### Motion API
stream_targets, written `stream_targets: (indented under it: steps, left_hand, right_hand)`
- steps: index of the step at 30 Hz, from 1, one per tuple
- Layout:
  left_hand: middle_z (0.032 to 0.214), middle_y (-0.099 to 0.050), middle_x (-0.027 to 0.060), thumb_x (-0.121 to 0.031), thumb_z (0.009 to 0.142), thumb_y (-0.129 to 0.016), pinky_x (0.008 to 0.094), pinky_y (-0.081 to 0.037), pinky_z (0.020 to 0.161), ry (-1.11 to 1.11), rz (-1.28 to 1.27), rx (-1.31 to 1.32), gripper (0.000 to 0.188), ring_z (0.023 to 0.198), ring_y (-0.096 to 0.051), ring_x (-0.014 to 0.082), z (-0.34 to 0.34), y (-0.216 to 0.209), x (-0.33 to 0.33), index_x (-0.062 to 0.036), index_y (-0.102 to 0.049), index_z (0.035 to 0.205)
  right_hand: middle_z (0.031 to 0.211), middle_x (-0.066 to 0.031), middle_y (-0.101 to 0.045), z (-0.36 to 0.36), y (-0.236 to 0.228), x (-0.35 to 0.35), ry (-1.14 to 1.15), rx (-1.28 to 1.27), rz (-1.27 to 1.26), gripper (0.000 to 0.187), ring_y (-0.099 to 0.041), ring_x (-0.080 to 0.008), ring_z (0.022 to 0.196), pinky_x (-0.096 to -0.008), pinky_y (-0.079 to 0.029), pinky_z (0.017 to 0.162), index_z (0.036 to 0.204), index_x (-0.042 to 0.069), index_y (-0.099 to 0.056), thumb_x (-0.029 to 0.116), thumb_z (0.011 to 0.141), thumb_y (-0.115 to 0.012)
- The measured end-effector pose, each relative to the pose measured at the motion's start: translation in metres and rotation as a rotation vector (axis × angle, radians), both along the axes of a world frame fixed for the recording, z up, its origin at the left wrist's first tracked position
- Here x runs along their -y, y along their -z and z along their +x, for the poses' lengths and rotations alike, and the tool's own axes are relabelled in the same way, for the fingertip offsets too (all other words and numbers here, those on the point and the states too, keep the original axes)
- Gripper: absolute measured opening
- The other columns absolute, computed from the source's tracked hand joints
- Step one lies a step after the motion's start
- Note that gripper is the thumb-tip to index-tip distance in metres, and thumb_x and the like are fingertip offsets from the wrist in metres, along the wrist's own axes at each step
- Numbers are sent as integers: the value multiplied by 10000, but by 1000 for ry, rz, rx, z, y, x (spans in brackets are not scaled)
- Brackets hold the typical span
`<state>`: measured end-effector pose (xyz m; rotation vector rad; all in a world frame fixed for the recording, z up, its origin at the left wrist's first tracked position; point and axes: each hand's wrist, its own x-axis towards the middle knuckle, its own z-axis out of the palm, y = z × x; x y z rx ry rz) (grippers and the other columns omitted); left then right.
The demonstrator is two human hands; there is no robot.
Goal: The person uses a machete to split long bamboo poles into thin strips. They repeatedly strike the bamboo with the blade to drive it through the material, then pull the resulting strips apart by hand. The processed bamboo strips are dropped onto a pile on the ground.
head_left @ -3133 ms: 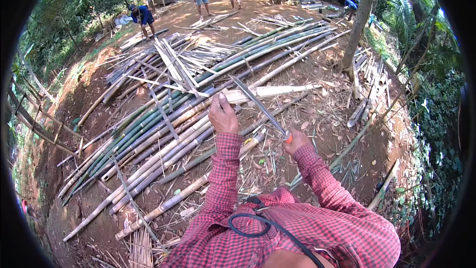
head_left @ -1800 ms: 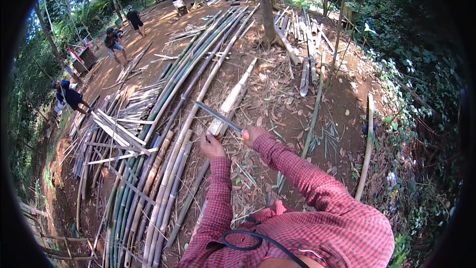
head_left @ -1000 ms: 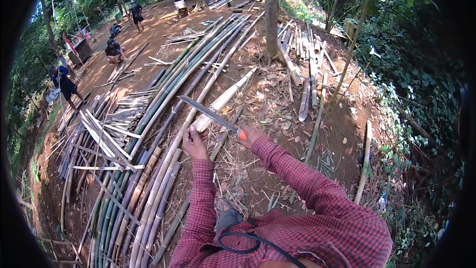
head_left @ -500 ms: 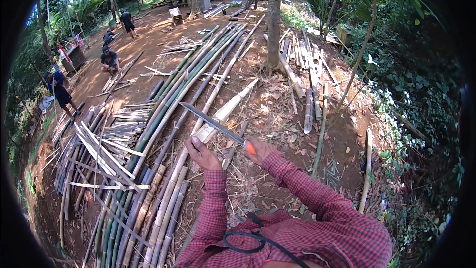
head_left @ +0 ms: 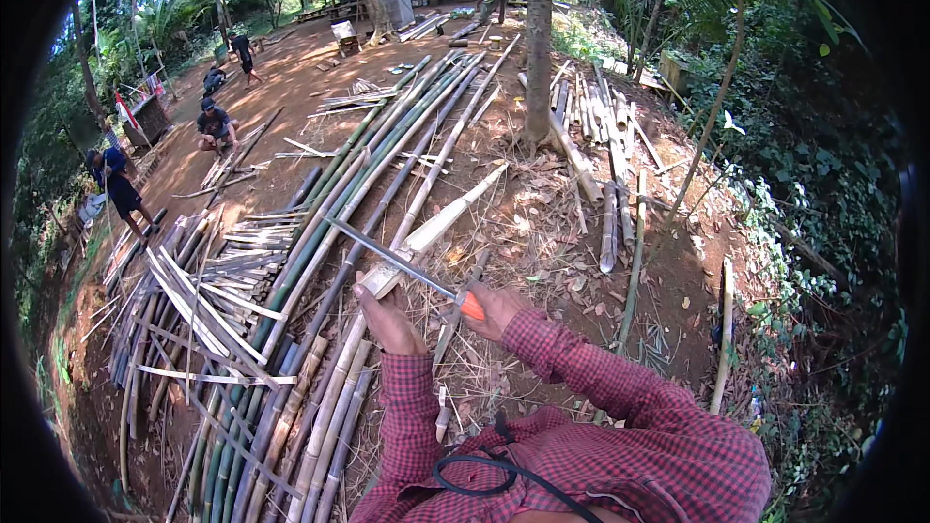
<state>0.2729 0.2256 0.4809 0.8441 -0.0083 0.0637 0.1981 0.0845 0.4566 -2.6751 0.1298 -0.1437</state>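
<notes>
Here we are at the pale bamboo strip (head_left: 444, 230), held out in front of us, its near end in the left hand (head_left: 391, 323) and its narrow far end pointing up toward the tree trunk (head_left: 539, 48). The left fingers close around that near end, thumb along it. The right hand (head_left: 498, 310) has its fingers wrapped round the orange handle of the long knife (head_left: 395, 259), whose blade crosses over the strip near the held end; whether the edge touches, we cannot tell.

So how far along are we? The strip is already split from the round, we judge, its pale side bare; how smooth its edges are is too small to read. Just left, long bamboo poles (head_left: 373, 157) lie whole, unsplit. Beyond them, a heap of slats (head_left: 237, 263) looks already split, with pale strips (head_left: 186, 302) crossing on top. Further out, a crouching person (head_left: 215, 126) is near more cut lengths on the ground.
</notes>
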Motion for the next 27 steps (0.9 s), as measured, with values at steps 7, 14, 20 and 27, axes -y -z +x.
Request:
stream_targets:
  steps: [7,14,20,27]
  left_hand:
    - [1246,-391,120,-379,920,-304,357,-251,997,76,-48,-36,480,1150,-369,210,8,11,1,-28,-316,1247]
    - [1336,-250,206,-373,911,-259,406,-195,1047,-230,37,240,580,1256,-243,272,41,-4,23,-57,-49,1350]
    - [1333,-268,209,-301,914,-256,408,-195,1036,-473,265,362,553,1242,-280,272,62,-23,35,-38,-43,1352]
    - [1389,-52,200,-196,896,-310,426,-334,964,-537,359,475,555,1239,-263,336,72,-15,39,-53,-36,1357]
  right_hand:
    - [859,-196,-588,35,4,26,113,-241,-73,439,-589,-345,816,-438,-475,730,1068,66,-405,311,756,-592]
    - [871,-185,-593,45,0,27,114,-214,-60,477,-591,-343,813,-441,-477,747,1121,63,-395,290,752,-594]
    - [817,-166,-601,53,6,22,178,-94,87,449,-594,-332,786,-420,-479,718,1060,61,-421,294,717,-593]
    - [757,-155,-602,62,-18,21,93,-83,-84,381,-596,-320,751,-423,-477,687,993,75,-444,286,713,-593]
